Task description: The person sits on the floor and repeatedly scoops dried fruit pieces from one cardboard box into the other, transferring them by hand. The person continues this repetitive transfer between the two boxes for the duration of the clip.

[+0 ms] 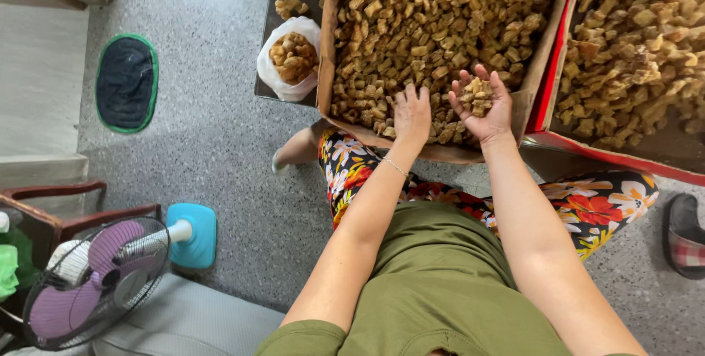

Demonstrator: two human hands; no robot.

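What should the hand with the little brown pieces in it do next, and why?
Probably the left hand should pick up a few more pieces and drop them into the cupped right hand. It lies palm down on the brown chunks in the cardboard box, while the right palm holds only a small pile.

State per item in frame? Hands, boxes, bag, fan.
left hand: palm down in the pieces, fingers spread
right hand: palm up, cupping brown pieces
cardboard box: open, full
red box: open, full
white bag: open, part filled
fan: blades sharp, seemingly off
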